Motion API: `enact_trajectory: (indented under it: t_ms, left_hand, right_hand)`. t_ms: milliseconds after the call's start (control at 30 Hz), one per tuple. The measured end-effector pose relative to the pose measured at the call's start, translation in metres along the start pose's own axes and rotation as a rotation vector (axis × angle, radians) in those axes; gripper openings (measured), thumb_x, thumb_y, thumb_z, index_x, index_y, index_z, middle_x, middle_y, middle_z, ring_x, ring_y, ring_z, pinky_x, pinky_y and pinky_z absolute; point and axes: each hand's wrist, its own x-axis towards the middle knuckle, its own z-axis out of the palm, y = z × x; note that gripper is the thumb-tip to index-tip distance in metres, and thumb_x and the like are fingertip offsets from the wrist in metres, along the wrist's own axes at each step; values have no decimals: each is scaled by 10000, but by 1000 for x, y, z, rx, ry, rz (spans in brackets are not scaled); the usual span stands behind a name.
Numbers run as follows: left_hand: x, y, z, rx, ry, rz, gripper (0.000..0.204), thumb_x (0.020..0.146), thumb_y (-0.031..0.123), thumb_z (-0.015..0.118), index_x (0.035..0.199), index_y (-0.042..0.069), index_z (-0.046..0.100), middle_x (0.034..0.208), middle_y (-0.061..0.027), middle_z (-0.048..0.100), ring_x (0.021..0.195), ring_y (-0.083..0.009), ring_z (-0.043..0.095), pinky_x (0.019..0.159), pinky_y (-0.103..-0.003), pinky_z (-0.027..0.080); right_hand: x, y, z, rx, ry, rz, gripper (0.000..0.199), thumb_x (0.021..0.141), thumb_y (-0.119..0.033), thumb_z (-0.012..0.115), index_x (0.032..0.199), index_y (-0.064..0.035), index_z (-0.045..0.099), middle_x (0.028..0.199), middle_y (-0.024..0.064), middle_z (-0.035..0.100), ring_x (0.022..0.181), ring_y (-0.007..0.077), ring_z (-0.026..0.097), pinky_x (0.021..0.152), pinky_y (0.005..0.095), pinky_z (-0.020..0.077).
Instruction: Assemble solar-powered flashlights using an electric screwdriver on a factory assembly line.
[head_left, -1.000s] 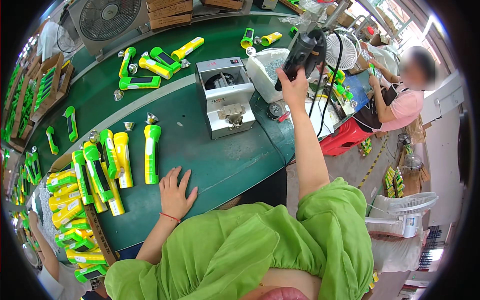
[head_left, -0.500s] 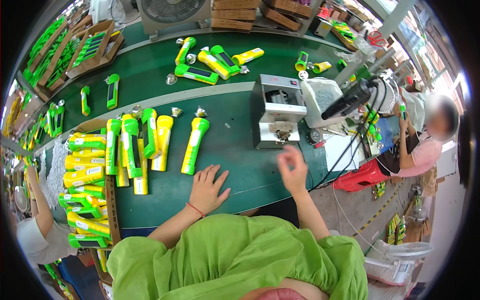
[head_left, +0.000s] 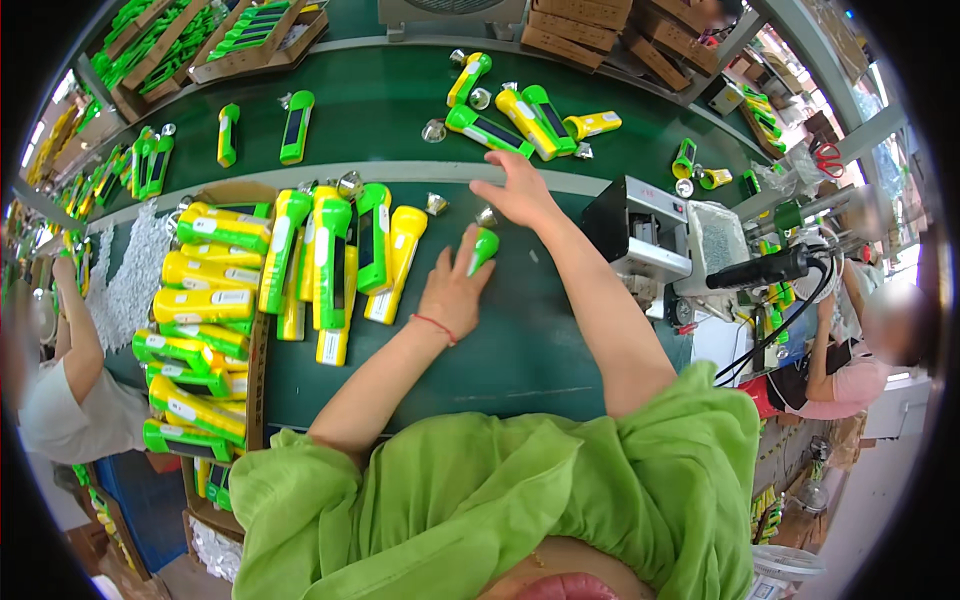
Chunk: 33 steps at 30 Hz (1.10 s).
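Swung left and far, the right hand (head_left: 522,195) spreads its fingers near the reflector cup (head_left: 486,217), while the left hand (head_left: 450,300) now covers the green-headed flashlight (head_left: 485,247) on the workbench (head_left: 520,350), any clamping hidden; a steady, gentle hold should best prevent rolling.

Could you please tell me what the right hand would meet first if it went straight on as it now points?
The right hand would probably meet the green flashlight with a dark panel lying just ahead, though the hand's height is unclear and it might pass above.
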Motion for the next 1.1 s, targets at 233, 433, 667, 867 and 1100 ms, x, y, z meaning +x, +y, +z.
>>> enact_trajectory:
  t_ms: [233, 433, 667, 867, 1100]
  left_hand:
    - [4, -12, -26, 344, 182, -33, 522, 777, 44, 603, 1296, 49, 552, 1559, -218, 180, 1319, -430, 365, 1031, -464, 380]
    - [128, -29, -36, -863, 64, -334, 937, 813, 345, 703, 1500, -26, 186, 1515, -287, 258, 1407, -358, 296, 1123, -395, 289]
    - [253, -93, 60, -1274, 243, -1019, 471, 680, 196, 760, 1060, -50, 627, 1041, -187, 676, 933, -284, 648, 850, -386, 480]
    - [279, -118, 87, -964, 94, -974, 754, 712, 274, 710, 1326, -25, 390, 1292, -306, 494, 1148, -441, 550, 955, -462, 488]
    - [244, -71, 40, -1142, -18, -912, 609, 758, 145, 660, 1277, -53, 408, 1147, -232, 606, 1016, -334, 640, 815, -405, 542]
  right_hand:
    - [91, 98, -24, -429, 126, 405, 935, 663, -566, 741, 1382, -50, 436, 1413, 211, 399, 1309, 388, 388, 1060, 482, 375]
    - [132, 111, -27, -474, -32, 666, 1031, 713, -688, 636, 1471, -70, 308, 1484, 222, 334, 1360, 385, 342, 1093, 546, 288]
    - [148, 142, -42, -673, -227, 681, 1183, 569, -645, 775, 1382, 104, 353, 1365, 292, 449, 1288, 394, 448, 1076, 432, 385]
    - [152, 113, -5, -420, -296, 693, 1227, 552, -556, 791, 1424, 118, 252, 1415, 292, 392, 1329, 360, 413, 1069, 384, 404]
    - [105, 99, -24, -25, -298, 852, 1225, 602, -508, 779, 1436, 125, 142, 1336, 274, 479, 1157, 360, 575, 922, 452, 503]
